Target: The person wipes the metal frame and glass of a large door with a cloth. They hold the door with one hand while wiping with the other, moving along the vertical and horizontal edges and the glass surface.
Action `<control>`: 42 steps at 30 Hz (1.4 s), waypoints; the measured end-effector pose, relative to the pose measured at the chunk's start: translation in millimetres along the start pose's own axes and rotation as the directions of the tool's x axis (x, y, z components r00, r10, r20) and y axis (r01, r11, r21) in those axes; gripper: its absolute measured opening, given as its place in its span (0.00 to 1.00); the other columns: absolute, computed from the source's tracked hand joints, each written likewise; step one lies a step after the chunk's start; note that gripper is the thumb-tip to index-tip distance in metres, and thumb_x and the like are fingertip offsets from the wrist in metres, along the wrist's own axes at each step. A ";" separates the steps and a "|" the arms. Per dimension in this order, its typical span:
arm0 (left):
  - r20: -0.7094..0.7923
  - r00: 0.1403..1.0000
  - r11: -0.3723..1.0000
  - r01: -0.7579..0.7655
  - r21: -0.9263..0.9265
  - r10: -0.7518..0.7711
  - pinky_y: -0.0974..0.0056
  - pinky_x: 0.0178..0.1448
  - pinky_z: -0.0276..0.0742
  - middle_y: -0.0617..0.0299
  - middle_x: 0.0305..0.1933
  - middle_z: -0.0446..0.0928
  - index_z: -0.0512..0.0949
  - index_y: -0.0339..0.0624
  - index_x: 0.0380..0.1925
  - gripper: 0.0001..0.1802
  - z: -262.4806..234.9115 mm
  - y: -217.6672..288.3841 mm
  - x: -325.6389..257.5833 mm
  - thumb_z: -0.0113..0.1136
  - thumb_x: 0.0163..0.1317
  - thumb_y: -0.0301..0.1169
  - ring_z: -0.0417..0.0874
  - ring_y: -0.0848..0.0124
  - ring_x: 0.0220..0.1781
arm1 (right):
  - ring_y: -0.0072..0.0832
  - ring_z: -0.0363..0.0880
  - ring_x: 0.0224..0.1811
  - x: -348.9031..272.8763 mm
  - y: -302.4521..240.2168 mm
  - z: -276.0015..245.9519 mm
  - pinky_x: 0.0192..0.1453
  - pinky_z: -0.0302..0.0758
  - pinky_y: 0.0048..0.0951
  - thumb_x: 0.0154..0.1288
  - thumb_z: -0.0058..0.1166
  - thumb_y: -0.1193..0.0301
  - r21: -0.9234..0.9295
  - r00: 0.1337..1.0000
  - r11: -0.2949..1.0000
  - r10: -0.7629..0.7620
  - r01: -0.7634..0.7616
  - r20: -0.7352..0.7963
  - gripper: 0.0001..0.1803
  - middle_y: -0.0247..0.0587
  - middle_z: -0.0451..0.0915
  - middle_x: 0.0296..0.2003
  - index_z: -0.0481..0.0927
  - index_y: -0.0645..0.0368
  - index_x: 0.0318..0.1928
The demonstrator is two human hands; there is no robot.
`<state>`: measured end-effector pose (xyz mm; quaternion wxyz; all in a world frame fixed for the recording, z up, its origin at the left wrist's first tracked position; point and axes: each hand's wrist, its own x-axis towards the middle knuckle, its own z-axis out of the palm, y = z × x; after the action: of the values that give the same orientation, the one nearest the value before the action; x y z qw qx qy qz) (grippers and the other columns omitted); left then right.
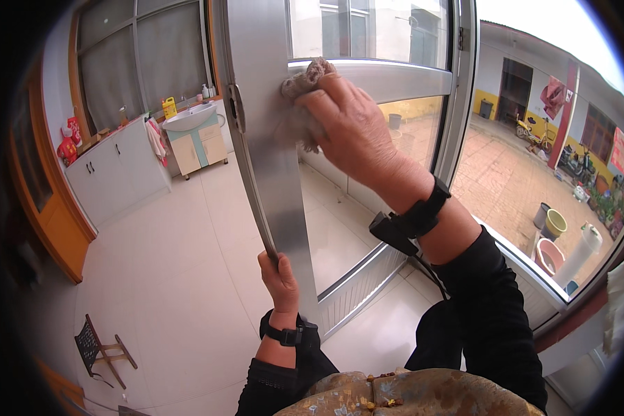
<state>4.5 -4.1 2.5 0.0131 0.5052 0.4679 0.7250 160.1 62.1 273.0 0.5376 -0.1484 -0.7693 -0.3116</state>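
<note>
A silver metal door (pixel 263 118) with glass panes stands open in front of me. My right hand (pixel 357 128) is closed around a bunched grey-brown cloth (pixel 304 82), pressed against the door's frame where the upright meets the middle rail. Part of the cloth hangs below the fingers, slightly blurred. Lower down, my left hand (pixel 280 283) grips the door's free edge, fingers wrapped round it. On that edge, above the left hand, is a dark latch plate (pixel 236 109). Both wrists wear black bands.
To the left, a washbasin cabinet (pixel 197 142) and a white cupboard (pixel 118 166) line the wall. A folding stool (pixel 102 350) stands on the tiled floor at lower left. Beyond the glass at right, buckets (pixel 555 223) and a pink tub (pixel 549 255) stand in a yard.
</note>
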 end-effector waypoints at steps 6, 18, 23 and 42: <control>-0.010 1.000 1.000 0.005 -0.009 -0.005 0.65 0.39 0.69 0.62 0.30 0.66 0.66 0.40 0.38 0.18 1.7 -1.7 -1.1 0.47 0.75 0.46 0.68 0.69 0.32 | 0.50 0.78 0.50 5.7 96.4 -0.2 0.52 0.78 0.45 0.59 0.58 0.70 -0.014 0.878 0.881 0.469 -0.472 -0.094 0.12 0.46 0.76 0.51 0.78 0.53 0.45; -0.023 1.000 1.000 0.009 0.017 -0.008 0.65 0.42 0.68 0.62 0.34 0.66 0.66 0.40 0.39 0.19 4.8 1.9 -1.1 0.46 0.75 0.47 0.68 0.70 0.35 | 0.45 0.77 0.46 40.3 10.1 24.7 0.46 0.78 0.40 0.52 0.62 0.78 -0.019 0.964 0.997 0.073 -0.081 -0.255 0.14 0.42 0.75 0.43 0.78 0.53 0.41; 0.010 0.999 0.999 0.046 -0.019 -0.045 0.66 0.46 0.67 0.64 0.37 0.66 0.66 0.40 0.42 0.21 3.3 1.7 -2.7 0.45 0.75 0.50 0.67 0.72 0.38 | 0.44 0.78 0.46 28.4 34.7 18.2 0.46 0.79 0.38 0.51 0.63 0.79 0.091 0.955 0.996 0.045 -0.019 -0.294 0.17 0.41 0.75 0.43 0.79 0.53 0.42; -0.056 0.998 1.000 -0.015 0.013 0.016 0.66 0.42 0.67 0.63 0.34 0.64 0.66 0.39 0.40 0.19 8.8 -0.5 -4.5 0.44 0.76 0.47 0.66 0.71 0.36 | 0.51 0.77 0.51 17.6 65.5 17.3 0.52 0.77 0.41 0.52 0.60 0.80 0.029 0.930 0.962 0.271 -0.273 -0.248 0.16 0.45 0.76 0.49 0.78 0.54 0.43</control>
<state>13.0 -0.2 -0.6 -0.0088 0.4882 0.4687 0.7361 177.7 121.2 306.2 0.6676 -0.2147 -0.6666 -0.2528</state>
